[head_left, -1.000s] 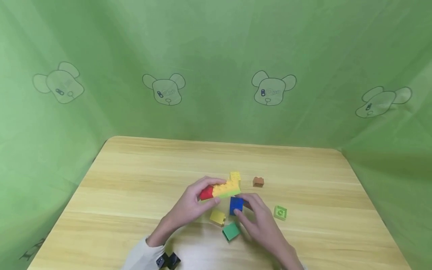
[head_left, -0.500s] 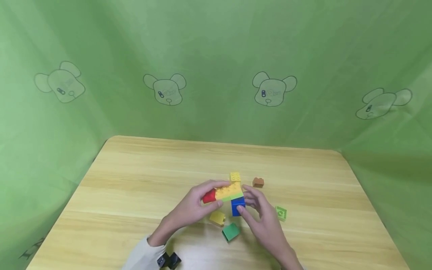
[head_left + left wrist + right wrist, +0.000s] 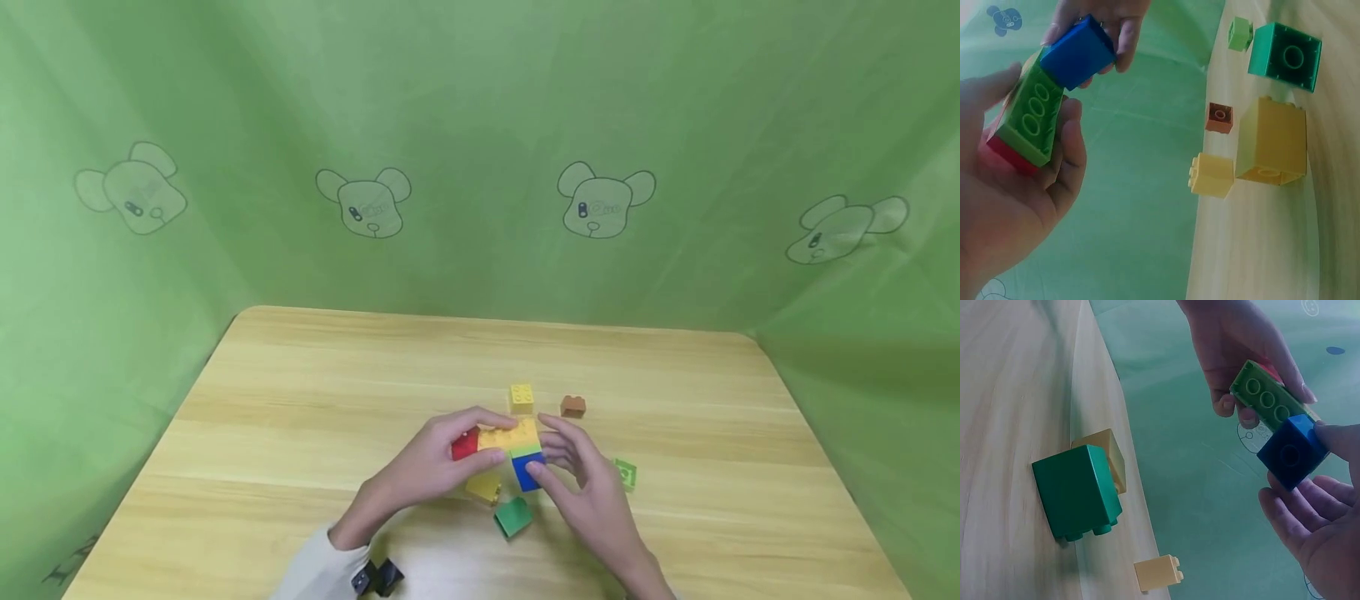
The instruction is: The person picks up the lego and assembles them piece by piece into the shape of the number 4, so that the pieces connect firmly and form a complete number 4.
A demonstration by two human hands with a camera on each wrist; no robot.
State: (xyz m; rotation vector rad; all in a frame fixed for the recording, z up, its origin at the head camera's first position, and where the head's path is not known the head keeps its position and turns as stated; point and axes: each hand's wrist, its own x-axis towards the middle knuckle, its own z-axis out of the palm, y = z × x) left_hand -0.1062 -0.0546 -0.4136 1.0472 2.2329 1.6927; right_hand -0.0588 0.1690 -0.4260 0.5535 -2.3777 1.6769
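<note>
My left hand (image 3: 431, 457) grips a built block of toy bricks between thumb and fingers. A red brick (image 3: 464, 445) and a yellow-orange brick (image 3: 498, 438) form its top, and a long light green brick (image 3: 1034, 115) shows hollow rings underneath in the left wrist view. My right hand (image 3: 592, 500) pinches a blue brick (image 3: 528, 473), thumb on its near side. In both wrist views the blue brick touches the underside of the light green brick's far end; whether it is fully pressed on, I cannot tell. The right fingers partly hide behind the bricks in the head view.
Loose bricks lie on the wooden table (image 3: 337, 375): yellow (image 3: 521, 398) and brown (image 3: 573, 407) behind the hands, light green (image 3: 626, 473) at right, another yellow (image 3: 484, 489) and dark green (image 3: 513, 518) in front. A green cloth (image 3: 480, 275) hangs around the table.
The blue brick has come up against the underside of the built block's right end. My left hand has shifted slightly right and nearer, and the block has turned a little.
</note>
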